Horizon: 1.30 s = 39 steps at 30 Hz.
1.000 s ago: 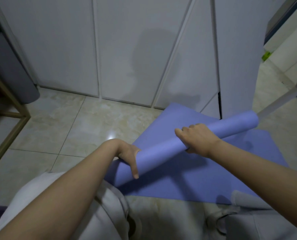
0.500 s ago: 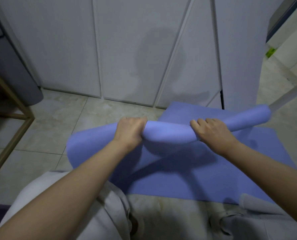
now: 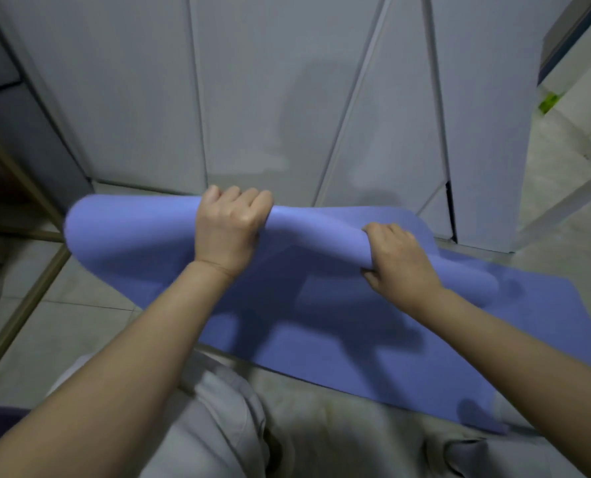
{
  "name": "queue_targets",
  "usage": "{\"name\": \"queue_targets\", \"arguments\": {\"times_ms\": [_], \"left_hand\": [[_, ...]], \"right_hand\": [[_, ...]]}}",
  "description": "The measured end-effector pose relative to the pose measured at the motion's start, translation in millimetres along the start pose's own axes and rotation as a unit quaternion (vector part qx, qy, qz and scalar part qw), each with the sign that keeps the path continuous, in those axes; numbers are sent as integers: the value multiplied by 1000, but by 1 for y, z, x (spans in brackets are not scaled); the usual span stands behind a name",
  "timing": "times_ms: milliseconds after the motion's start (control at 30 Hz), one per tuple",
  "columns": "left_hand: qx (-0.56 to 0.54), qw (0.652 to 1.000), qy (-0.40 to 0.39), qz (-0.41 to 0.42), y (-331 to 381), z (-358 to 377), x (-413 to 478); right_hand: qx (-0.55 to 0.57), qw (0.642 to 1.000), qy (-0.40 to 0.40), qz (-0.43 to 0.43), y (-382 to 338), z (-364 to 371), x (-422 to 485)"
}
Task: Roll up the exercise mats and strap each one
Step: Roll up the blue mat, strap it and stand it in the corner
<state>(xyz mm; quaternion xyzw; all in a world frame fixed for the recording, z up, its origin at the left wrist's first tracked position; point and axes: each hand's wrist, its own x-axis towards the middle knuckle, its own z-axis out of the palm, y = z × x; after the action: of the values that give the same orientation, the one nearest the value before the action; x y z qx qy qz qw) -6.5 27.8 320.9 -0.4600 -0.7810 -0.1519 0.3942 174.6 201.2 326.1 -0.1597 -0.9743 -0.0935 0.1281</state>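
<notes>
both arms reach forward; left hand [image 3: 230,226] and right hand [image 3: 395,258] each grip the blue mat [image 3: 321,305].

The scene is dim and cool-toned. Brighter light spills in up and to the right of the purple exercise mat [image 3: 356,339], on the pale floor [image 3: 563,160]. A soft shadow falls on the white cabinet doors [image 3: 269,81] above the mat, and arm shadows darken its flat part. The mat's rolled left end is motion-blurred. Door seams splay outward toward the frame edges, and the area left of the mat is murky.
</notes>
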Motion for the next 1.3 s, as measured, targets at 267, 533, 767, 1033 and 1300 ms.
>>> {"name": "queue_targets", "arguments": {"times_ms": [267,533,767,1033,1300], "left_hand": [[-130,979,-153,15,1,13,-20],[-160,833,-527,46,18,12,-36],[-347,790,-498,-88,30,16,-33],[-281,830,-480,-43,34,18,-29],[-194,907,-374,16,41,23,-30]], "right_hand": [[119,949,-285,58,8,-2,17],[-55,938,-343,-14,6,-16,36],[-136,971,-197,-27,-12,-11,25],[-91,963,-236,-91,-18,-6,19],[-84,978,-170,-90,-7,-6,30]]}}
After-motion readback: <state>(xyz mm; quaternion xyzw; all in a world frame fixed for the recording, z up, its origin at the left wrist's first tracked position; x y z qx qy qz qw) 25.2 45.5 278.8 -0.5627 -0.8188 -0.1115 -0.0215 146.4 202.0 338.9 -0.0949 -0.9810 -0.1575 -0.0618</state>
